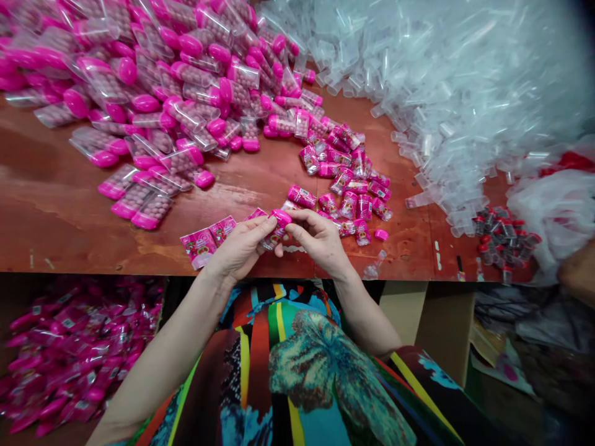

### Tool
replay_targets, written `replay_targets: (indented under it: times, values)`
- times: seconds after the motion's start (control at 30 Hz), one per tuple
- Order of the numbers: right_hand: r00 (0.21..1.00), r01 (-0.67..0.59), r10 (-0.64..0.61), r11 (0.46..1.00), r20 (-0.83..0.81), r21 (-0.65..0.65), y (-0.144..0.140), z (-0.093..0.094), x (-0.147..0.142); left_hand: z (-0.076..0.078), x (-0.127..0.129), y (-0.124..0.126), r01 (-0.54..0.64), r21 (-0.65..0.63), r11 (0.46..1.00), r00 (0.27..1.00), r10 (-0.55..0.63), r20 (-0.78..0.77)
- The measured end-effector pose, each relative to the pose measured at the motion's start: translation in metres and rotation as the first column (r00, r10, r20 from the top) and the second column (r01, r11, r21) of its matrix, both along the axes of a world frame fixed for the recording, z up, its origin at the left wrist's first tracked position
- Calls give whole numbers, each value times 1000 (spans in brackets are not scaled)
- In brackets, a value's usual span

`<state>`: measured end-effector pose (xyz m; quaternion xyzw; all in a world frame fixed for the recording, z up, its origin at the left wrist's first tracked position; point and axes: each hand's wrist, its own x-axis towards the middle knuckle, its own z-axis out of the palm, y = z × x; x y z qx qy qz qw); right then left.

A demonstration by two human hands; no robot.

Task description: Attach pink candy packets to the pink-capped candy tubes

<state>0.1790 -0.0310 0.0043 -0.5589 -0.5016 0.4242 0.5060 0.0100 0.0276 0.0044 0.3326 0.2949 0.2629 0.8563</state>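
My left hand and my right hand meet at the near edge of the brown table. Together they hold one pink-capped candy tube, fingers pinching it from both sides. A strip of pink labels lies flat just left of my left hand. Labelled pink tubes lie in a loose group just beyond my right hand. A single pink cap sits on the table to the right.
A large heap of unlabelled pink-capped tubes covers the far left. Clear empty tubes pile at the far right. Red-capped tubes and a plastic bag lie at the right edge. A box of finished pink tubes sits below left.
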Motion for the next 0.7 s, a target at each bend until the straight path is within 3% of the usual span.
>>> replay_targets:
  times: [0.13,0.27,0.5,0.6,0.7]
  values:
    - [996,24,-28,999,85,41,1,2,0,2,1,-2,-30,-92,995,998,35,49]
    - [998,7,-6,1000,61,-13,-2,-3,-4,5,4,-4,-115,-128,985,991,123,55]
    - [1000,9,-9,1000,-7,-24,-4,-9,-9,5,9,-7,-172,-81,982,985,174,19]
    - [993,61,-64,998,97,25,-4,-8,-8,3,11,-10,-183,-68,981,983,183,-11]
    - [969,83,-102,992,224,93,-5,-8,-8,0,12,-13,-238,60,969,966,243,-86]
